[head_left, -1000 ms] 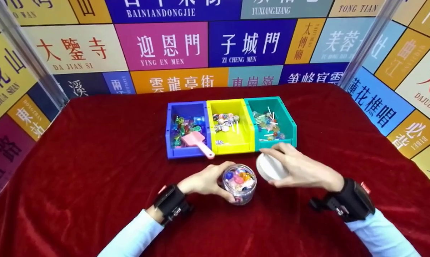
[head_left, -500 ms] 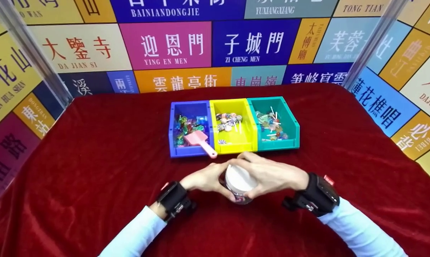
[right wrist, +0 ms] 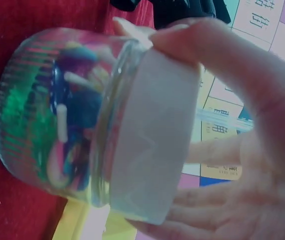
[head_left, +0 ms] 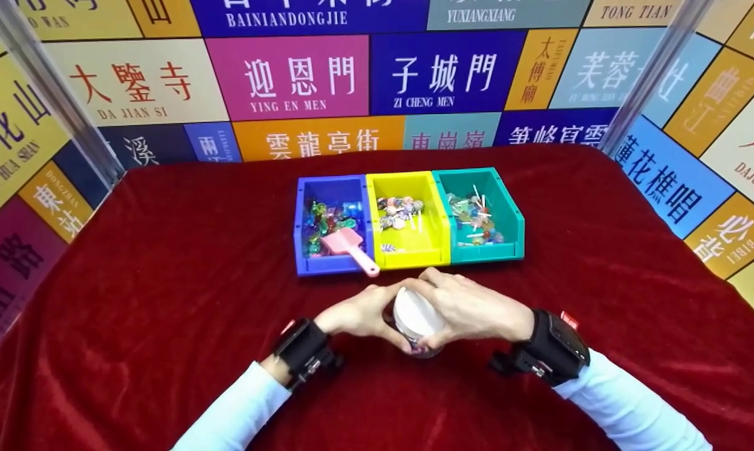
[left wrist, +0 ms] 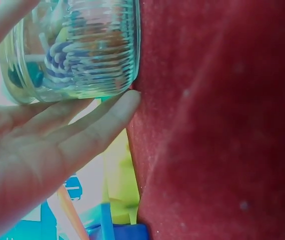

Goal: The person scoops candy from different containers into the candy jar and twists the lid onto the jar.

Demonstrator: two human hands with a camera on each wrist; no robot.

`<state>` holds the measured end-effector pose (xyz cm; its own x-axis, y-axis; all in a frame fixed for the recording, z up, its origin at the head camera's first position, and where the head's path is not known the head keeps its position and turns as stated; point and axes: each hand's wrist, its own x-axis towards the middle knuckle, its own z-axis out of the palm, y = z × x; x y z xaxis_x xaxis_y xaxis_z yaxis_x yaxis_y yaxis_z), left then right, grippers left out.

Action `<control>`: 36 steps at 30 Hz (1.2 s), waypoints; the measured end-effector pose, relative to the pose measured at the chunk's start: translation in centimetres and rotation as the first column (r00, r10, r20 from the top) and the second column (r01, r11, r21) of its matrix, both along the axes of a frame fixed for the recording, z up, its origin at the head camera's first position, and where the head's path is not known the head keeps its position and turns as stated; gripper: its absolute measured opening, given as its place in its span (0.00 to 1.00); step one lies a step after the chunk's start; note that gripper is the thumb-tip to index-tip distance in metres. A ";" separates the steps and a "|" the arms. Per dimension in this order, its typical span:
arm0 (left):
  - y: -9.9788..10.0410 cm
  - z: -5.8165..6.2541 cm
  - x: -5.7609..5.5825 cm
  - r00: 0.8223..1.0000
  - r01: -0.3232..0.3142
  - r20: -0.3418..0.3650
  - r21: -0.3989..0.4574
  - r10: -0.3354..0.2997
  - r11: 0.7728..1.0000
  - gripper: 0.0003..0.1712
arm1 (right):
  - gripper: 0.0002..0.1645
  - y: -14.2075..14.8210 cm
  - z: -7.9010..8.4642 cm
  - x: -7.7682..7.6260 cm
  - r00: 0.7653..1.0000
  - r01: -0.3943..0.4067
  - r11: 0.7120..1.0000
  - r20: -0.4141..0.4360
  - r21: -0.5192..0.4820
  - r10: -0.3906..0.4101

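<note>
A clear ribbed jar (right wrist: 47,115) full of colourful candies stands on the red cloth, its white lid (head_left: 416,313) sitting on its mouth. My left hand (head_left: 367,317) holds the jar's side, thumb in front and fingers behind. In the left wrist view a striped lollipop (left wrist: 62,62) shows through the glass above the fingers. My right hand (head_left: 477,308) grips the lid by its rim from the right. In the right wrist view the lid (right wrist: 155,135) lies over the jar's neck, looking slightly tilted; whether its thread has caught I cannot tell.
Behind the hands stand three joined bins: a blue bin (head_left: 333,267) with shiny candies and a pink scoop (head_left: 344,241), a yellow bin (head_left: 418,254) and a teal bin (head_left: 496,252) with lollipops. Red cloth (head_left: 195,250) covers the table; printed panels rise behind.
My right hand has brought the lid leftward from beside the jar onto its mouth, covering the candies. Over the last half second both hands stay nearly in place. The left keeps its hold.
</note>
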<state>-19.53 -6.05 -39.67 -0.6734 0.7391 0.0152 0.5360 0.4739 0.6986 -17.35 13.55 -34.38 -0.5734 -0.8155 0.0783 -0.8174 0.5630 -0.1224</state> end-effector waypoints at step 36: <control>0.1 -0.1 0.1 0.999 -0.022 -0.050 -0.011 0.022 1.000 0.46 | 0.48 -0.7 0.8 0.8 0.947 0.319 0.946 -0.007 -0.049 -0.320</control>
<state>-19.44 -5.98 -39.76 -0.6882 0.7243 0.0410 0.5593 0.4937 0.6660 -16.50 12.81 -33.58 -0.8019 -0.5848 0.1223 -0.5973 0.7889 -0.1445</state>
